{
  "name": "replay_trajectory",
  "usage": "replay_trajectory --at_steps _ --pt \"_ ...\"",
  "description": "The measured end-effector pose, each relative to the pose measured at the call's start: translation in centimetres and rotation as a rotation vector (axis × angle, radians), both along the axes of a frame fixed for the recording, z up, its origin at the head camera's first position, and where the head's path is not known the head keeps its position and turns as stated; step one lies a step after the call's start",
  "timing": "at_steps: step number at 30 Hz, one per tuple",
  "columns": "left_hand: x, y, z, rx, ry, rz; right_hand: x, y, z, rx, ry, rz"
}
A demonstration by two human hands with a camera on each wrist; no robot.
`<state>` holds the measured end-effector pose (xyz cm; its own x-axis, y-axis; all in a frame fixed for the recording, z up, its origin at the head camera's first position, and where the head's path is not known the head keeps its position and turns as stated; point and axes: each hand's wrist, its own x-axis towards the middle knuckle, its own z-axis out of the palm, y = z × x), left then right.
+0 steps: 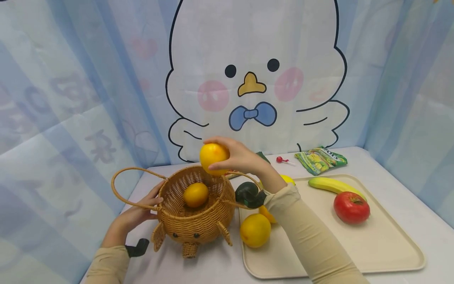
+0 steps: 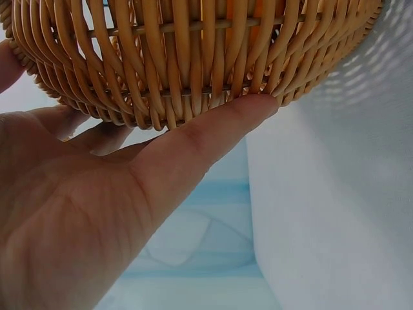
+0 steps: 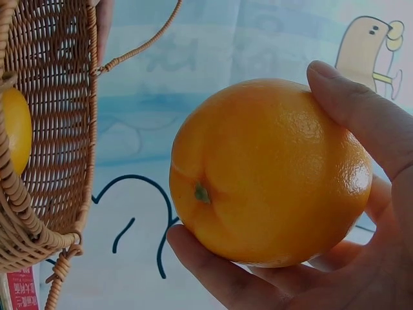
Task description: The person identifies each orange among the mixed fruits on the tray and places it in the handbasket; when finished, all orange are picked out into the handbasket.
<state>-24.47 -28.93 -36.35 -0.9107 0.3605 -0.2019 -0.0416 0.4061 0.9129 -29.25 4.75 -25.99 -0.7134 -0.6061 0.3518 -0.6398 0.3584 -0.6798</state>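
Note:
My right hand [image 1: 238,157] grips an orange [image 1: 213,157] above the right rim of a wicker basket [image 1: 198,225] with an animal's face. The right wrist view shows thumb and fingers curved around the orange [image 3: 271,174], its small stem end facing out. Inside the basket lies a yellow-orange fruit [image 1: 196,195]. Against the basket's left outer side rests my left hand [image 1: 143,211]. Seen from the left wrist, the left hand [image 2: 84,200] has its thumb extended along the woven wall [image 2: 193,58]; its other fingers are partly hidden behind it.
On the right stands a beige tray [image 1: 319,252] with a banana [image 1: 333,185], a red round fruit [image 1: 351,208] and a yellow fruit [image 1: 255,230]. A dark green round thing [image 1: 245,191] shows through the basket handle. Behind the tray lie a lollipop [image 1: 280,159] and a green packet [image 1: 320,159].

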Motion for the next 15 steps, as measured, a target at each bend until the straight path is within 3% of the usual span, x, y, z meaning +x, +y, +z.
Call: replay_trajectory --at_steps 15 --pt "-0.07 -0.06 -0.02 -0.005 -0.004 -0.005 -0.18 -0.93 -0.61 -0.005 -0.049 0.013"
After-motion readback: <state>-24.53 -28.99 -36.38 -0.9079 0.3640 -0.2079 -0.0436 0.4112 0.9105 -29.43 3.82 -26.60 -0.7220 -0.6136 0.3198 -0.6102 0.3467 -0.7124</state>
